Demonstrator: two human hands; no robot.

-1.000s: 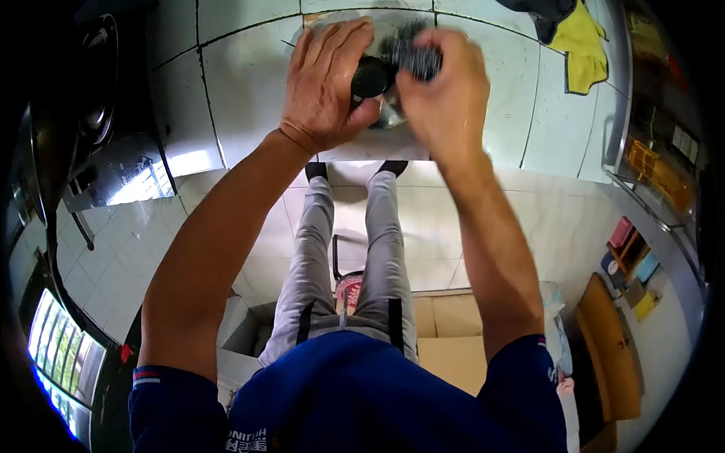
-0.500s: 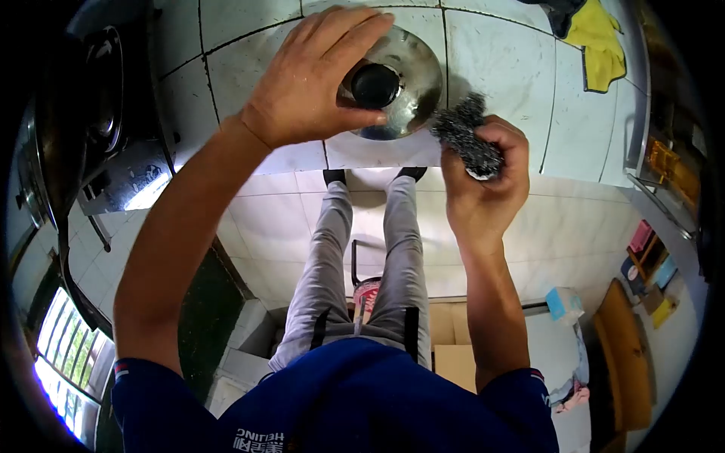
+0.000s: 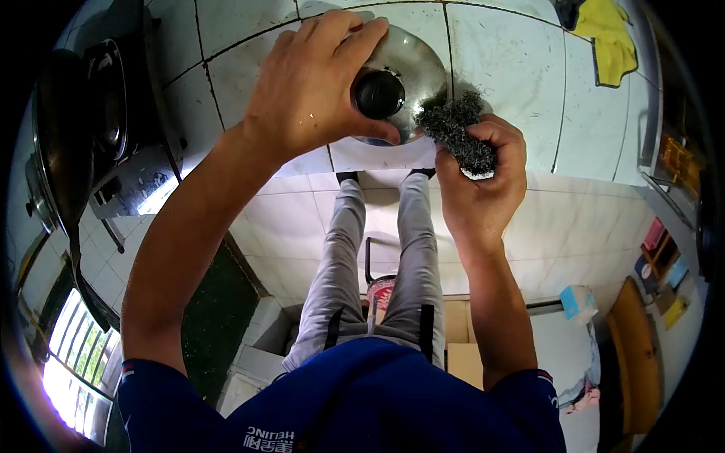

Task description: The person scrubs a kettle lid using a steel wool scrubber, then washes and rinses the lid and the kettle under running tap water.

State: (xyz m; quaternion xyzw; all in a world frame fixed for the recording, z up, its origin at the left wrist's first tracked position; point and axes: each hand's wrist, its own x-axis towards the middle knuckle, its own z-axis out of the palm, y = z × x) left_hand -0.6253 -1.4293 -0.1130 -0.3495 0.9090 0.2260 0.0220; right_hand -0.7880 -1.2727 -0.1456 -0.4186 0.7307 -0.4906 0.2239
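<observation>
A round metal lid with a black knob lies on the white tiled counter. My left hand is curved round the lid's left side, its thumb below the knob and its fingers along the upper rim. At the lid's right edge, my right hand is closed on a dark steel wool scrubber. The scrubber's upper left end touches the lid's surface.
Yellow and black gloves lie at the counter's upper right. A wok and a stove stand at the left. A blue and white box is at the lower right, near a wooden board.
Earlier both hands were close together at the knob; my right hand then moved right and down off the lid. Since then the scrubber has shifted slightly left onto the lid's edge.
</observation>
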